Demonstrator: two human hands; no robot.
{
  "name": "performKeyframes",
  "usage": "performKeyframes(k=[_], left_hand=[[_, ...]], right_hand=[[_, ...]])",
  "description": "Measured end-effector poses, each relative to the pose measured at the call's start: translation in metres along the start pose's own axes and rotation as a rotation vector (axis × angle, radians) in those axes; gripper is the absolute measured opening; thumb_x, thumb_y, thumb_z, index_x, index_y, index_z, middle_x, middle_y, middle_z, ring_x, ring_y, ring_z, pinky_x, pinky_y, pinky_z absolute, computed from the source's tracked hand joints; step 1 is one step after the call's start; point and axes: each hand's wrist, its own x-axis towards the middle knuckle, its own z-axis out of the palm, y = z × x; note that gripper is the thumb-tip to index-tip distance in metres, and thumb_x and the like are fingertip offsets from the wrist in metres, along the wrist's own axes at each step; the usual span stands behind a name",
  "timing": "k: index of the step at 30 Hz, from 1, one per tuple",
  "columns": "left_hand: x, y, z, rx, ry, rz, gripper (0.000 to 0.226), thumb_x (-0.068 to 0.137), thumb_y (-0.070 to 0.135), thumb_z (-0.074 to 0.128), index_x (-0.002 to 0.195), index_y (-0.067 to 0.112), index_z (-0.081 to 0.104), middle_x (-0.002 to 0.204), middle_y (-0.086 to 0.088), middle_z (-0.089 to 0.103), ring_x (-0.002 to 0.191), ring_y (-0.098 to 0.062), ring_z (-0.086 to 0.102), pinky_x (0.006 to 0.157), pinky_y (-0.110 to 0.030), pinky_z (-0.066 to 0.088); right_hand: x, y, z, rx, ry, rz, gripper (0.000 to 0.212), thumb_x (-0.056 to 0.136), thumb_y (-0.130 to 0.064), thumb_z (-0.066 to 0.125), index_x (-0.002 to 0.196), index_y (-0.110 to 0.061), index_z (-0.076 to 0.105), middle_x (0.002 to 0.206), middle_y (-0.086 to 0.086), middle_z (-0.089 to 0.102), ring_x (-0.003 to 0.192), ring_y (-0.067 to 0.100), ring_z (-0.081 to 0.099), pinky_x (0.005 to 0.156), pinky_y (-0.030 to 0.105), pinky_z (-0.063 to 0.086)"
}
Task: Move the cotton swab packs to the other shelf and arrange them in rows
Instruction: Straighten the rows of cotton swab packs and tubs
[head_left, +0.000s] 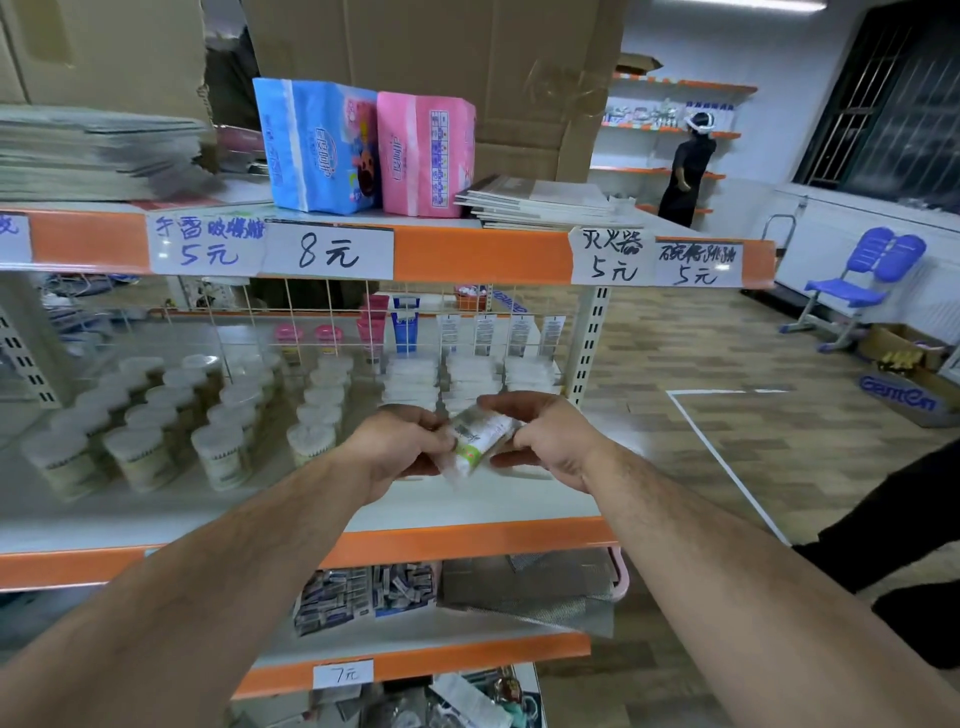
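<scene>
While packs (411, 378) are sitting stacked on the shelf (470, 512), left hand (399, 442) and right hand (546, 435) are pinching one tilted pack (479, 442), clear-wrapped, green-labelled.

Left hand (400, 448), right hand (551, 441), apparently pinching pack (480, 439)

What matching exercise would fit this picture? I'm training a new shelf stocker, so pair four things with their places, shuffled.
Things:
1. cotton swab pack
2. blue package
3. round tubs
4. blue chair

Places:
A. on the floor, far right
B. pinched between left hand and right hand
C. on the top shelf, beside the pink package
D. on the middle shelf, left of the hands

Pairs: 1-B; 2-C; 3-D; 4-A
</scene>
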Motion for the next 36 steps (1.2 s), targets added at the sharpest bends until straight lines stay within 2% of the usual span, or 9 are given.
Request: performKeyframes(k=[3, 6, 15, 20, 24, 29, 33, 35, 36], left_hand=[[0.000, 0.002, -0.001, 0.035, 0.075, 0.073, 0.031, 0.079, -0.011, 0.072, 0.105, 0.001, 0.064, 0.101, -0.017, 0.071, 0.089, -0.032, 0.071, 0.074, -0.036, 0.060], [-0.004, 0.005, 0.002, 0.067, 0.111, 0.118, 0.027, 0.078, -0.010, 0.074, 0.099, 0.002, 0.062, 0.096, -0.017, 0.072, 0.088, -0.036, 0.070, 0.073, -0.039, 0.061], [-0.006, 0.003, 0.000, -0.080, 0.051, 0.045, 0.026, 0.083, -0.008, 0.069, 0.106, 0.001, 0.061, 0.096, -0.019, 0.073, 0.089, -0.036, 0.071, 0.081, -0.043, 0.059], [-0.003, 0.009, 0.001, 0.081, 0.138, 0.167, 0.023, 0.086, -0.002, 0.067, 0.098, 0.018, 0.067, 0.094, -0.004, 0.068, 0.079, -0.020, 0.062, 0.070, -0.028, 0.054], [0.000, 0.010, 0.006, 0.482, 0.086, 0.291, 0.018, 0.089, 0.017, 0.069, 0.106, 0.023, 0.068, 0.085, 0.011, 0.063, 0.071, -0.005, 0.055, 0.049, -0.009, 0.039], [0.010, 0.004, 0.012, 0.567, 0.156, 0.334, 0.014, 0.087, 0.020, 0.071, 0.098, 0.026, 0.064, 0.091, 0.007, 0.068, 0.078, -0.012, 0.062, 0.057, -0.021, 0.044], [0.013, -0.001, 0.005, 0.557, 0.258, 0.392, 0.035, 0.092, 0.030, 0.066, 0.125, 0.033, 0.056, 0.117, 0.005, 0.066, 0.083, -0.011, 0.066, 0.062, -0.018, 0.047], [0.012, -0.002, -0.003, 0.677, 0.277, 0.407, 0.053, 0.096, 0.037, 0.058, 0.146, 0.034, 0.039, 0.145, 0.002, 0.051, 0.115, -0.019, 0.061, 0.089, -0.025, 0.051], [0.012, -0.004, -0.008, 0.762, 0.274, 0.424, 0.060, 0.099, 0.039, 0.053, 0.153, 0.033, 0.028, 0.158, 0.006, 0.033, 0.139, -0.015, 0.040, 0.108, -0.028, 0.038]], right_hand=[[-0.003, -0.003, 0.001, 0.167, -0.002, 0.050, 0.049, 0.081, 0.020, 0.038, 0.111, -0.005, 0.068, 0.110, 0.021, 0.069, 0.083, 0.035, 0.070, 0.068, 0.043, 0.060], [-0.007, -0.005, 0.003, 0.121, -0.033, 0.040, 0.023, 0.088, 0.008, 0.054, 0.109, 0.007, 0.065, 0.100, 0.022, 0.072, 0.079, 0.032, 0.070, 0.058, 0.035, 0.057], [-0.007, -0.002, 0.004, 0.187, 0.023, 0.033, 0.025, 0.084, 0.009, 0.067, 0.106, 0.011, 0.057, 0.102, 0.023, 0.071, 0.083, 0.032, 0.073, 0.070, 0.035, 0.062], [-0.001, 0.004, 0.004, -0.219, 0.069, -0.010, 0.044, 0.074, -0.007, 0.079, 0.115, -0.009, 0.064, 0.101, 0.003, 0.068, 0.086, 0.017, 0.067, 0.080, 0.034, 0.058], [0.005, 0.003, 0.012, -0.575, 0.095, -0.204, 0.053, 0.073, -0.027, 0.081, 0.123, -0.029, 0.064, 0.109, -0.013, 0.066, 0.098, 0.006, 0.062, 0.076, 0.014, 0.047], [0.011, 0.002, 0.018, -0.812, 0.117, -0.286, 0.034, 0.077, -0.028, 0.073, 0.109, -0.036, 0.066, 0.090, -0.013, 0.067, 0.079, 0.010, 0.062, 0.058, 0.014, 0.042], [0.018, 0.005, 0.016, -0.992, 0.103, -0.216, 0.023, 0.085, -0.019, 0.061, 0.104, -0.033, 0.062, 0.081, -0.007, 0.059, 0.068, 0.017, 0.060, 0.049, 0.022, 0.041], [0.028, 0.010, 0.015, -1.120, 0.119, -0.145, 0.014, 0.086, -0.012, 0.053, 0.092, -0.024, 0.058, 0.089, 0.000, 0.061, 0.077, 0.022, 0.061, 0.050, 0.025, 0.043], [0.033, 0.013, 0.014, -1.142, 0.130, -0.105, 0.016, 0.085, -0.006, 0.051, 0.090, -0.018, 0.060, 0.091, 0.003, 0.062, 0.078, 0.023, 0.062, 0.051, 0.027, 0.046]])
